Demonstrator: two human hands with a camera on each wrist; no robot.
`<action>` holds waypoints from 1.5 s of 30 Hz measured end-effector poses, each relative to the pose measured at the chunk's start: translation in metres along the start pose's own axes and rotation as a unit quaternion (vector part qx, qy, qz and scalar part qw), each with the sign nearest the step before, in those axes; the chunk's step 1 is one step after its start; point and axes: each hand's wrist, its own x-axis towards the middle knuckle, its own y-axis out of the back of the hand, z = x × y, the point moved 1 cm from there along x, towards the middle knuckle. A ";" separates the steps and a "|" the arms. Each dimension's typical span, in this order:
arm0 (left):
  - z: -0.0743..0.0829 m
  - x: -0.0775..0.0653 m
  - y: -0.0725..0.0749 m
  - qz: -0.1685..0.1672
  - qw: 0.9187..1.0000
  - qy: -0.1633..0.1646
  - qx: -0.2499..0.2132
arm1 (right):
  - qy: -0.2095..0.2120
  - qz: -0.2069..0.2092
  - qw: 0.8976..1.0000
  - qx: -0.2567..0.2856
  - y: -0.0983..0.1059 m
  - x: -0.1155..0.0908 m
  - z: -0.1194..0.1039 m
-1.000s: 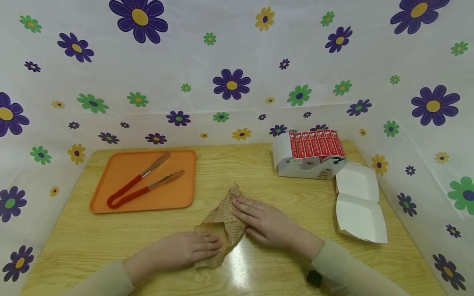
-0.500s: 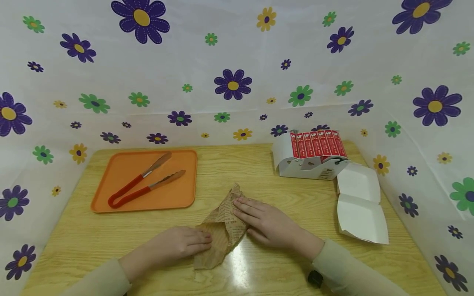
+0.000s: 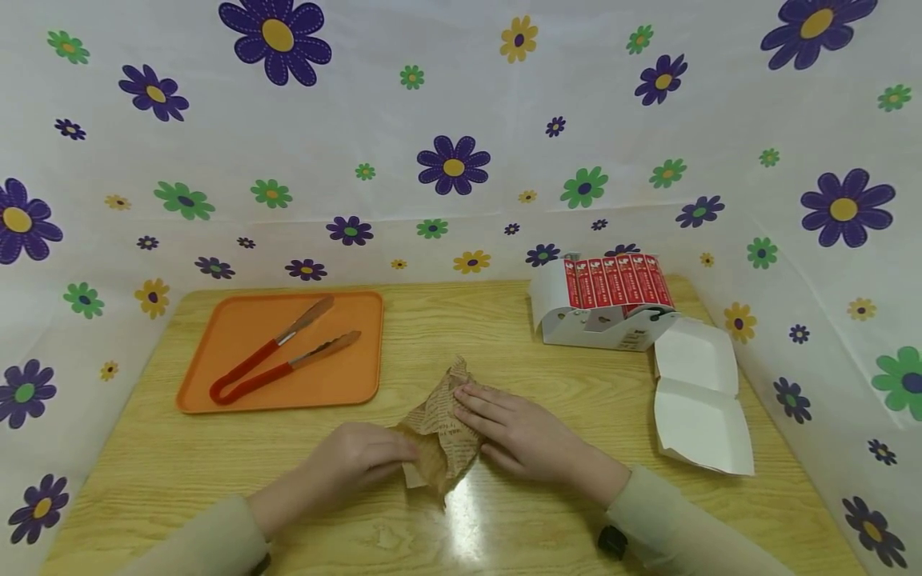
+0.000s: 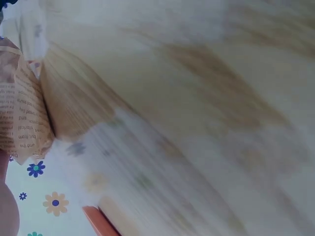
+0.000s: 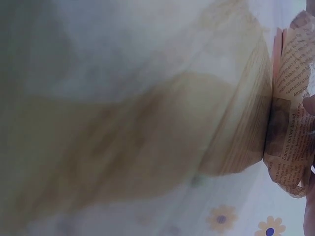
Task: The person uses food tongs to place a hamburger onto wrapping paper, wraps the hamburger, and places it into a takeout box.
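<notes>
A brown sheet of printed food wrapping paper point(image 3: 450, 416), folded and creased, lies at the front middle of the table. My left hand point(image 3: 360, 456) pinches its left flap and bends it up toward the fold; the fingertips are partly hidden by the paper. With straight fingers, my right hand point(image 3: 522, 432) presses on the right side of the fold. At the left edge of the left wrist view the printed wrapping paper point(image 4: 29, 108) shows, and at the right edge of the right wrist view the wrapping paper point(image 5: 290, 128) is beside the fingers. What the paper covers is hidden.
An orange tray point(image 3: 346, 384) with red-handled tongs point(image 3: 252, 364) sits at the back left. At the back right stands a white holder point(image 3: 598, 332) with several red packets point(image 3: 615, 280). An unfolded white paper box point(image 3: 702, 424) is along the right side, near a flower-printed curtain point(image 3: 785, 320).
My left hand first slid left off the wrapping paper's flap, then took its left edge and lifted it inward to the right. The right hand stayed in place on the paper.
</notes>
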 end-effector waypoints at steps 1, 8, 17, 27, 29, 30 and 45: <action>0.000 0.002 -0.001 0.005 1.000 0.014 -0.012 | 0.000 0.001 1.000 0.000 0.000 0.000 0.000; -0.003 0.012 -0.007 0.026 0.989 0.126 -0.071 | 0.000 0.003 1.000 0.007 0.000 -0.001 0.001; -0.005 0.012 -0.005 -0.094 0.993 0.015 -0.066 | 0.005 0.004 1.000 0.008 0.001 0.001 -0.001; 0.011 -0.002 -0.005 -0.193 0.978 -0.072 0.034 | 0.005 0.005 1.000 0.005 0.003 0.002 -0.002; 0.012 -0.003 -0.008 -0.208 0.974 -0.075 0.053 | 0.004 0.005 1.000 0.004 0.002 0.002 -0.003; 0.012 -0.004 -0.009 -0.216 0.971 -0.078 0.063 | 0.006 0.005 1.000 0.003 0.002 0.002 -0.003; 0.012 -0.013 -0.003 -0.279 0.954 0.084 -0.075 | 0.007 0.006 1.000 -0.001 0.000 0.001 -0.001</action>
